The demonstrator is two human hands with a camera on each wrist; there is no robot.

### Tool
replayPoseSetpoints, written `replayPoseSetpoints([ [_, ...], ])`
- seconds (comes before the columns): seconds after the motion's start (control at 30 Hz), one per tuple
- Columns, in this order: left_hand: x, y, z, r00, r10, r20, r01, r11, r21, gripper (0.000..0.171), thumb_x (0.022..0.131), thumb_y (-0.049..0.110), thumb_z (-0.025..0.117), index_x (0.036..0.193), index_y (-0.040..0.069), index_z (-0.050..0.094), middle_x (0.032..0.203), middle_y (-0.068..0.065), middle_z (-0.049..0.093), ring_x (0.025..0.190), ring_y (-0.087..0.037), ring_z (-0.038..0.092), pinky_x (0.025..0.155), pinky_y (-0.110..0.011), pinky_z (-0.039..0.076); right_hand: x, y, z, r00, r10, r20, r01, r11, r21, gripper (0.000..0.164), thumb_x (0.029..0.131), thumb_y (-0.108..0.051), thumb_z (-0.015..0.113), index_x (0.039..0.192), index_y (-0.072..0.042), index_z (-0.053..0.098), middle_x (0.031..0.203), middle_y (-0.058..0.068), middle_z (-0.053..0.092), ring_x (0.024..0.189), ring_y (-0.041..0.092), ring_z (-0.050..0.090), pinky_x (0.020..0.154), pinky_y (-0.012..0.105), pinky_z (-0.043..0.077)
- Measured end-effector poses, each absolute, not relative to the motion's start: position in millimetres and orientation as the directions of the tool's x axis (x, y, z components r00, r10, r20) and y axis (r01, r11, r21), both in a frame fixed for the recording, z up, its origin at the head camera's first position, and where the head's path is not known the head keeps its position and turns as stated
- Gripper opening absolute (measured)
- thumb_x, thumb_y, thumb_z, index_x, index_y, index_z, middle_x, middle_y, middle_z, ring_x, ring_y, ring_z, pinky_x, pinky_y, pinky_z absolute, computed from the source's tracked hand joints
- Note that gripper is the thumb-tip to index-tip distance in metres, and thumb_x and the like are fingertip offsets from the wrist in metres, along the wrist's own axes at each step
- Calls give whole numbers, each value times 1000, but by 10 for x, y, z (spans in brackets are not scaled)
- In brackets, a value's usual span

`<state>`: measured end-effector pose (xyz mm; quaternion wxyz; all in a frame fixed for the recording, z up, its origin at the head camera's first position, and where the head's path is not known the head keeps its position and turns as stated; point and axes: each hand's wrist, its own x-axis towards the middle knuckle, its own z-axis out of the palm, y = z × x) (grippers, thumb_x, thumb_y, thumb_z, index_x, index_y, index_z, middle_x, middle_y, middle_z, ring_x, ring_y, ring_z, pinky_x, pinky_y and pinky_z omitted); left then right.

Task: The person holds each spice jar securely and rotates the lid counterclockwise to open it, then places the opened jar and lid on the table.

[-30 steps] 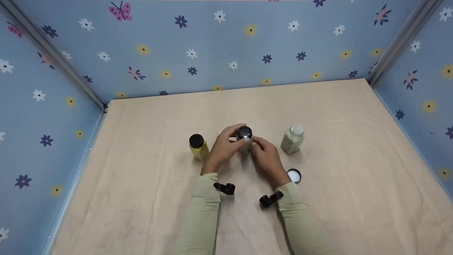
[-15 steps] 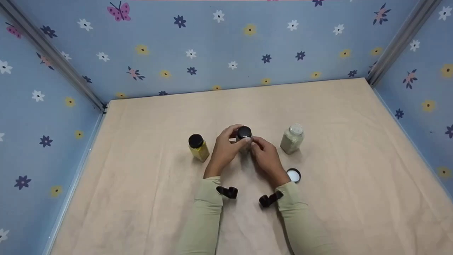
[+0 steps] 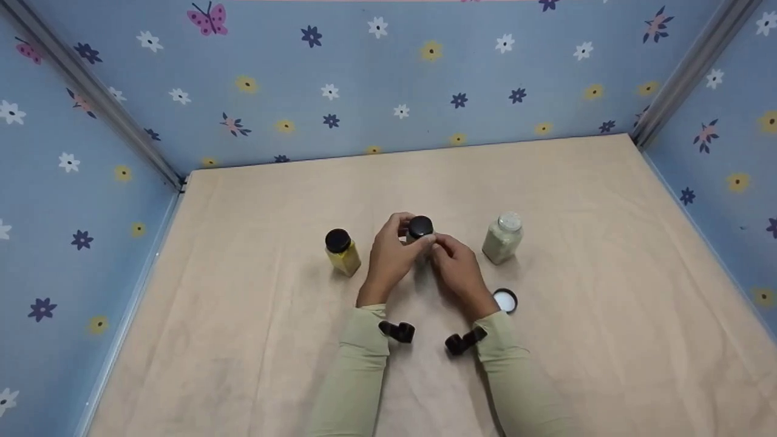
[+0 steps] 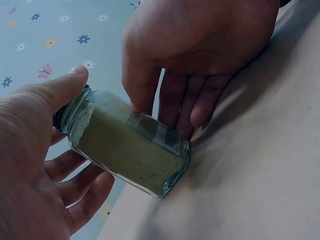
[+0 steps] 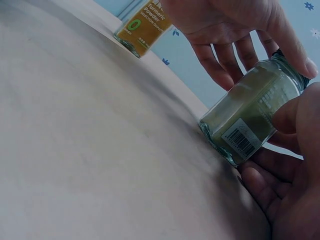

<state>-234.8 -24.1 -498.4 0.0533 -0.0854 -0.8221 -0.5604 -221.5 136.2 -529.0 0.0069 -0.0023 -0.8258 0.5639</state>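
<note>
Between the two hands stands a square glass spice jar (image 4: 125,150) with green-brown powder inside and a barcode label low on one side. A black lid (image 3: 420,226) tops it. My left hand (image 3: 388,258) grips around the lid, its thumb on the near side and fingers on the far side. Lower down, my right hand (image 3: 458,267) pinches the jar's glass body between thumb and fingers. In the right wrist view the jar's base (image 5: 217,145) is right at the tabletop. The left fingers partly hide the lid in both wrist views.
Left of the hands stands a turmeric powder jar (image 3: 344,260) with a black lid. A pale green jar (image 3: 502,240) with a whitish top and no black lid is at the right. Beside the right wrist a loose black lid (image 3: 513,301) lies with its white inside up. Flowered walls (image 3: 388,73) enclose the table.
My left wrist and forearm have shifted a little to the right as the hand turns about the lid. The right hand and the other jars stay in place.
</note>
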Motion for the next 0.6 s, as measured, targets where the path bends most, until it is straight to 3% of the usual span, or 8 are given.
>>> replayPoseSetpoints([
  [0.33,-2380,-406,-4941,-962,244,122,199,317,927,72,88,47,75,149,18,48,136,-1,57,121,-12,54,99,-35,46,-2220,1354,-5298,-1000,7,22,-18,359,-933,32,103,-24,55,130,-12,66,121,3,68,115,18,60,102,39,45],
  [0.6,-2456,-534,-4927,-930,349,115,207,239,949,63,92,34,75,149,22,50,135,-2,59,121,-17,56,100,-36,46,-2207,1354,-5306,-999,6,36,-31,380,-924,33,102,-22,52,130,-12,66,128,4,65,122,19,57,105,41,43],
])
